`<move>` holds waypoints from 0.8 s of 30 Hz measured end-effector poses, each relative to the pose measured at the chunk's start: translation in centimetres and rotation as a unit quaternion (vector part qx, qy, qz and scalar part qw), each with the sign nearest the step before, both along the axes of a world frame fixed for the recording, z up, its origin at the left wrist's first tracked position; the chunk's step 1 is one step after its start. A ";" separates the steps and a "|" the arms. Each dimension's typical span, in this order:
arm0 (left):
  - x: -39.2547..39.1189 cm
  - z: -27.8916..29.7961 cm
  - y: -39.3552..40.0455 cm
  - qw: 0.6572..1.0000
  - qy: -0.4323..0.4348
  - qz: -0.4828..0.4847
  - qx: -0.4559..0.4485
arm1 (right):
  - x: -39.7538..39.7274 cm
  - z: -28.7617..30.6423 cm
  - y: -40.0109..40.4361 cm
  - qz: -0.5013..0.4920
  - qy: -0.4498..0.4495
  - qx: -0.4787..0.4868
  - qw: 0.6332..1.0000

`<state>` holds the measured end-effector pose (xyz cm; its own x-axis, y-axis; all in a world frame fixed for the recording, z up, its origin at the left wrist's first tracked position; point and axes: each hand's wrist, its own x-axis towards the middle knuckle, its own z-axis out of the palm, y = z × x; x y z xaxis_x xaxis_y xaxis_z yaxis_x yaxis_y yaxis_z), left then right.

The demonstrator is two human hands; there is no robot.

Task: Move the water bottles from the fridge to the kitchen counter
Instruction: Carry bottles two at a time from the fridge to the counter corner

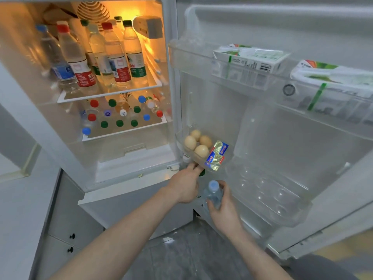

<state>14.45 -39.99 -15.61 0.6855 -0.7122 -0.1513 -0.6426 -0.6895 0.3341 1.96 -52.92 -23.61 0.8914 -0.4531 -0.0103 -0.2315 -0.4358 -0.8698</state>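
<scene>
Fridge (173,77) open. Upper shelf: upright water bottles (96,55). Lower shelf: more bottles, caps up. Door tray (181,145): four eggs (196,143), butter pack (216,155). Right hand (224,209) grips blue-capped bottle (213,194) low at door, roughly upright, cap up. Left hand (186,184) reaches under tray; its grip not discernible.
</scene>
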 end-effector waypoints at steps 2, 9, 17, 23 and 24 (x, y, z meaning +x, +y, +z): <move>0.2 -0.5 -0.1 1.000 -0.006 0.007 -0.006 | 0.2 -0.2 0.1 0.000 -0.006 -0.002 1.000; 0.2 -2.0 0.7 0.998 -0.035 0.037 -0.047 | 0.7 -1.4 0.0 0.019 -0.018 -0.026 0.999; -1.0 -3.2 1.4 0.991 -0.058 0.062 -0.103 | 0.3 -1.7 -0.8 0.020 -0.036 -0.035 0.999; -2.3 -3.1 1.3 0.985 -0.043 0.088 -0.141 | 0.0 -0.6 -1.4 0.009 -0.036 -0.026 0.999; -2.5 -3.0 1.4 0.985 -0.044 0.091 -0.140 | 0.0 -0.5 -1.4 0.011 -0.033 -0.027 0.999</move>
